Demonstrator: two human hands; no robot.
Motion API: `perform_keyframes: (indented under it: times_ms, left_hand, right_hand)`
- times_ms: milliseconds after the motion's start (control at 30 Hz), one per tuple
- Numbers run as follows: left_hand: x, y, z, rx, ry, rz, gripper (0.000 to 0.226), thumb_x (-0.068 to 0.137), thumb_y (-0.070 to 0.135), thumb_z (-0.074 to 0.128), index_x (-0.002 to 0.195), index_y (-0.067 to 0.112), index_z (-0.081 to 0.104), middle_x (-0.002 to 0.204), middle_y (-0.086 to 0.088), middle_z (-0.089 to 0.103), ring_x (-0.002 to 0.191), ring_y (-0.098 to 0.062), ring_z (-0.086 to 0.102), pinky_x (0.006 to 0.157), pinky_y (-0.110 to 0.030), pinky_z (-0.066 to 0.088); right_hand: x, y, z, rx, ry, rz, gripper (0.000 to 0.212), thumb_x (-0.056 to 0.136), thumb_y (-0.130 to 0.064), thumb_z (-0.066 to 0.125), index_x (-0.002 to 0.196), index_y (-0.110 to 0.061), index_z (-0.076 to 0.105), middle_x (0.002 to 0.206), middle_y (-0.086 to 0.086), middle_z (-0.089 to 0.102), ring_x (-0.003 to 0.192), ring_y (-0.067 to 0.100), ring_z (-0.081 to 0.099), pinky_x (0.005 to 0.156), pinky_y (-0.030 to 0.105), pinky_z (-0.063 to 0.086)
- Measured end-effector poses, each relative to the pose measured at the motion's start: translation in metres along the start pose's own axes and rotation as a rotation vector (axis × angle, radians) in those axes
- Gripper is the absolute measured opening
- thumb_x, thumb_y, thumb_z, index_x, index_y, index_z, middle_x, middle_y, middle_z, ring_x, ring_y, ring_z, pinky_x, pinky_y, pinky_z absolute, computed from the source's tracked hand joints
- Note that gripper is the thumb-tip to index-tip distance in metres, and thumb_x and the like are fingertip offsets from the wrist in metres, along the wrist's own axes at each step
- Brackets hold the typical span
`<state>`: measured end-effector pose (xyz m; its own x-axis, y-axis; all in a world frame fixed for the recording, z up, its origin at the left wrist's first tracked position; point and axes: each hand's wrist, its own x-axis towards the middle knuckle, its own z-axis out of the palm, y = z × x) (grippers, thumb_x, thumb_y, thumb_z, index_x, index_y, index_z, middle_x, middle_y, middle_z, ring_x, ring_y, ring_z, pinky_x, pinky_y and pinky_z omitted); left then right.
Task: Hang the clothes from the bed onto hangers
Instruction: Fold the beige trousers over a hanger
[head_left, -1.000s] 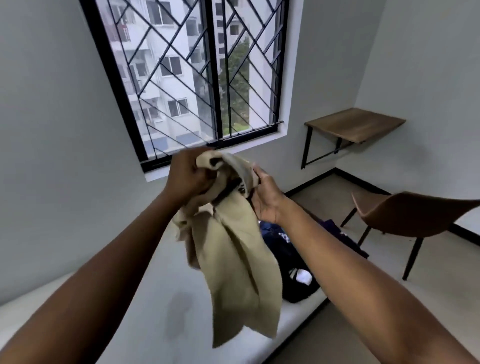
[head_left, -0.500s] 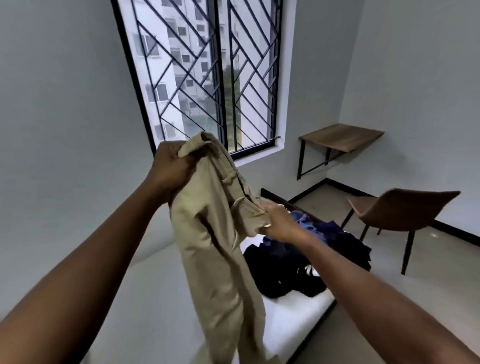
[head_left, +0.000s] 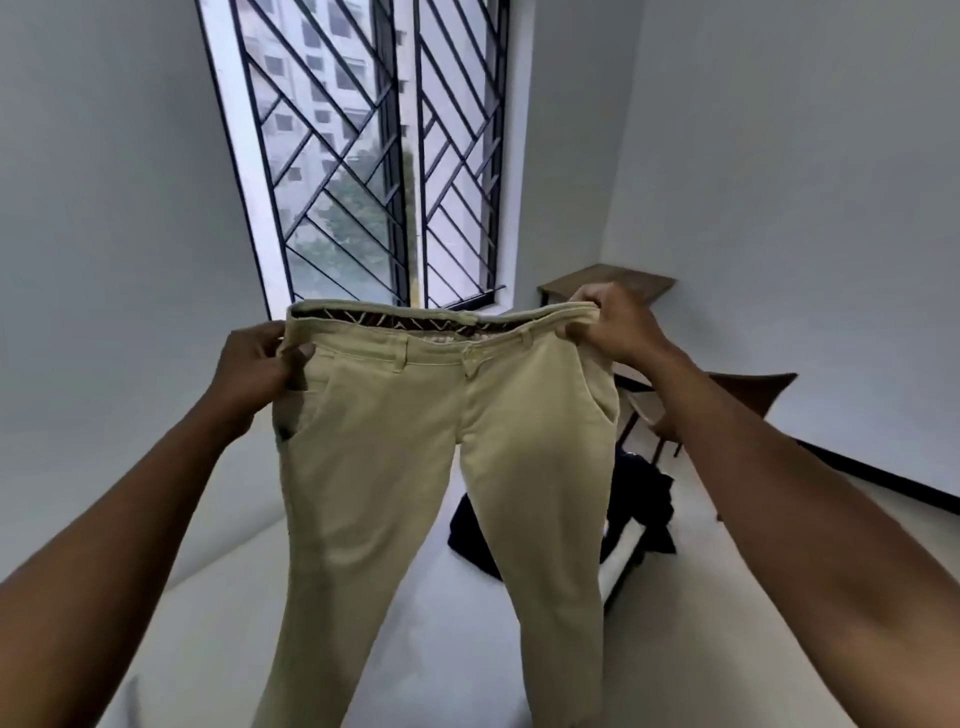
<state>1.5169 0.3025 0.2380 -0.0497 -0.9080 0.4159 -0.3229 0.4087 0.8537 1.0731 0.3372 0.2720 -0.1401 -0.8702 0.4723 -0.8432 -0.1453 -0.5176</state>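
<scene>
Trousers unfurled | left hand, right hand grip waistband | dark clothes on bed

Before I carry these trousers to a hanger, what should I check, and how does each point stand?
1. Left hand grips one waistband corner: ok.
2. Right hand grips the other corner: ok.
3. Khaki trousers spread open, legs hanging untwisted: ok.
4. Hanger within reach: cannot tell, none in view.
5. Trouser hems clear of the bed: cannot tell, hems out of frame.
6. Bed emptied of clothes: not ok, dark clothes lie on it.
</scene>
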Motion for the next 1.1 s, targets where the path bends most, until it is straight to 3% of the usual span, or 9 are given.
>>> perform_keyframes:
  times_ms: [100, 167, 267, 467, 667, 800, 900, 1000, 1100]
  left_hand:
    - [-0.001, 0.025, 0.013, -0.082, -0.124, 0.028, 0.022, 0.089, 0.019, 0.080, 0.111, 0.014, 0.077, 0.100, -0.007, 0.079, 0.087, -0.015, 0.074, 0.077, -0.034, 0.058]
    - [0.002, 0.035, 0.021, -0.060, -0.102, 0.082, 0.026, 0.087, 0.024, 0.083, 0.105, 0.007, 0.076, 0.096, -0.013, 0.078, 0.084, -0.020, 0.073, 0.076, -0.037, 0.058]
    - [0.011, 0.052, 0.025, -0.109, 0.049, 0.146, 0.049, 0.088, 0.040, 0.081, 0.092, -0.007, 0.068, 0.080, -0.022, 0.069, 0.073, -0.019, 0.061, 0.069, -0.038, 0.049]
    - [0.018, 0.107, 0.028, -0.263, -0.023, 0.197, 0.033, 0.099, 0.038, 0.063, 0.099, 0.007, 0.074, 0.092, -0.009, 0.075, 0.081, -0.023, 0.068, 0.073, -0.033, 0.057]
    - [0.023, 0.152, 0.034, -0.395, -0.037, 0.217, 0.026, 0.102, 0.026, 0.058, 0.090, 0.017, 0.079, 0.085, 0.002, 0.078, 0.075, -0.012, 0.073, 0.069, -0.022, 0.060]
    - [0.042, 0.148, 0.053, -0.090, 0.090, 0.129, 0.033, 0.100, 0.027, 0.066, 0.080, 0.001, 0.073, 0.075, -0.010, 0.070, 0.070, -0.022, 0.063, 0.065, -0.029, 0.049]
    - [0.045, 0.142, 0.090, 0.377, 0.174, 0.007, 0.049, 0.097, 0.032, 0.063, 0.059, 0.002, 0.058, 0.060, -0.014, 0.054, 0.070, -0.031, 0.057, 0.057, -0.034, 0.032]
    - [0.028, 0.151, 0.129, 0.368, 0.177, 0.018, 0.047, 0.092, 0.027, 0.062, 0.050, 0.006, 0.051, 0.050, -0.010, 0.043, 0.058, -0.032, 0.052, 0.049, -0.035, 0.027]
    - [0.003, 0.168, 0.167, 0.214, 0.118, 0.082, 0.040, 0.088, 0.013, 0.068, 0.051, 0.004, 0.055, 0.042, -0.003, 0.044, 0.038, -0.014, 0.050, 0.039, -0.021, 0.035]
  right_hand:
    - [-0.005, 0.001, -0.025, 0.366, 0.169, 0.167, 0.047, 0.058, -0.024, 0.100, 0.097, -0.016, 0.075, 0.096, 0.003, 0.078, 0.084, 0.021, 0.074, 0.071, 0.041, 0.061]
    - [-0.007, 0.003, -0.045, 0.614, 0.199, 0.204, 0.058, 0.056, -0.010, 0.101, 0.106, -0.006, 0.073, 0.102, 0.011, 0.079, 0.081, 0.021, 0.074, 0.065, 0.037, 0.061]
    - [-0.014, 0.010, -0.090, 0.906, -0.015, 0.169, 0.058, 0.069, 0.007, 0.089, 0.123, 0.007, 0.068, 0.118, 0.024, 0.074, 0.109, 0.036, 0.073, 0.098, 0.049, 0.059]
    - [-0.027, 0.032, -0.153, 1.050, -0.450, 0.032, 0.077, 0.064, -0.011, 0.097, 0.132, 0.005, 0.065, 0.133, 0.027, 0.066, 0.125, 0.040, 0.065, 0.099, 0.044, 0.057]
    - [-0.034, 0.026, -0.183, 1.065, -0.540, -0.060, 0.079, 0.056, -0.015, 0.101, 0.128, 0.000, 0.070, 0.127, 0.023, 0.070, 0.116, 0.036, 0.070, 0.094, 0.044, 0.058]
    - [-0.014, 0.025, -0.180, 0.938, -0.263, 0.129, 0.054, 0.075, -0.003, 0.087, 0.125, 0.007, 0.069, 0.124, 0.024, 0.071, 0.119, 0.041, 0.068, 0.096, 0.047, 0.059]
    - [0.002, 0.016, -0.148, 0.568, 0.194, 0.433, 0.054, 0.047, -0.025, 0.103, 0.084, 0.000, 0.073, 0.088, 0.011, 0.076, 0.091, 0.029, 0.075, 0.084, 0.043, 0.063]
    - [-0.001, -0.006, -0.115, 0.394, 0.386, 0.425, 0.048, 0.063, -0.021, 0.096, 0.055, -0.017, 0.050, 0.056, -0.007, 0.049, 0.060, 0.016, 0.053, 0.051, 0.028, 0.039]
    - [-0.004, -0.016, -0.085, 0.388, 0.407, 0.303, 0.022, 0.068, -0.020, 0.092, 0.065, -0.013, 0.071, 0.061, -0.006, 0.066, 0.056, 0.013, 0.062, 0.053, 0.027, 0.047]
